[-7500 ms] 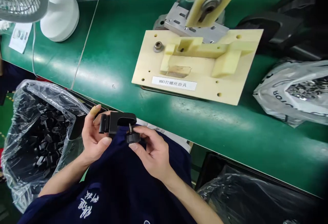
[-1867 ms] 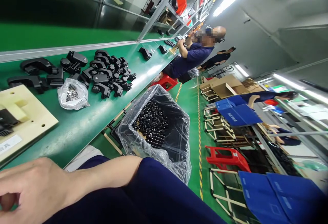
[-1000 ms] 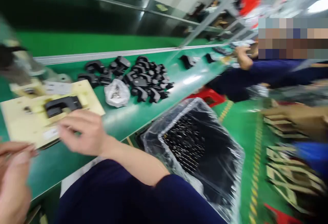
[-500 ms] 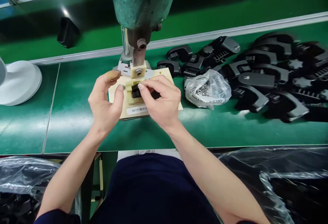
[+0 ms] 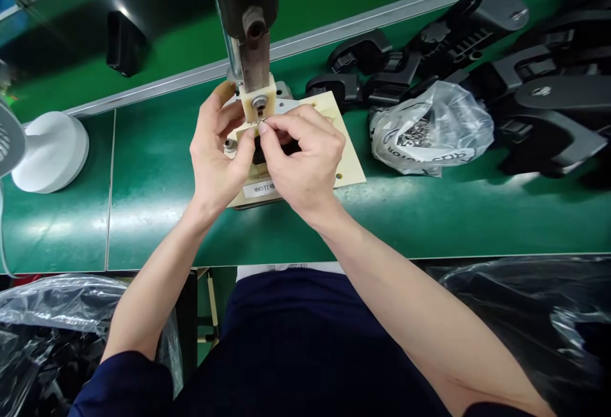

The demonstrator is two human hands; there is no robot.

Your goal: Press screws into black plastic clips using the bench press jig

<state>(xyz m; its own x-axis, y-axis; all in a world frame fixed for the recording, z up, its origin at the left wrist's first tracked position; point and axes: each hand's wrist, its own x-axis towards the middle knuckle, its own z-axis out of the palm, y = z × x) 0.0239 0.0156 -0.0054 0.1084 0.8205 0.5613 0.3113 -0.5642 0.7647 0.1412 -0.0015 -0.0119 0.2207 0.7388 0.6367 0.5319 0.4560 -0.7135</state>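
Note:
My right hand (image 5: 305, 159) has thumb and index finger pinched on something tiny, just under the press head. What the pinch holds is too small to name. My left hand (image 5: 219, 156) curves around the left side of the cream fixture (image 5: 346, 156), fingers and thumb apart. Its thumb tip appears to touch the fixture near my right fingertips. A black plastic part (image 5: 258, 151) sits in the fixture, mostly hidden by my right hand. Directly above is the cream press block (image 5: 258, 100) with a bolt in its front, on the dark press ram (image 5: 255, 63).
A clear plastic bag (image 5: 432, 130) of small metal pieces lies right of the fixture. Several black-and-grey plastic assemblies (image 5: 548, 111) cover the bench's right side. A white round base (image 5: 50, 153) stands at left. Plastic-lined containers (image 5: 62, 340) are below the bench edge.
The view has shifted and come closer to the press. My left hand has moved in, its thumb now beside my right fingertips. The right pinch has moved up toward the press block.

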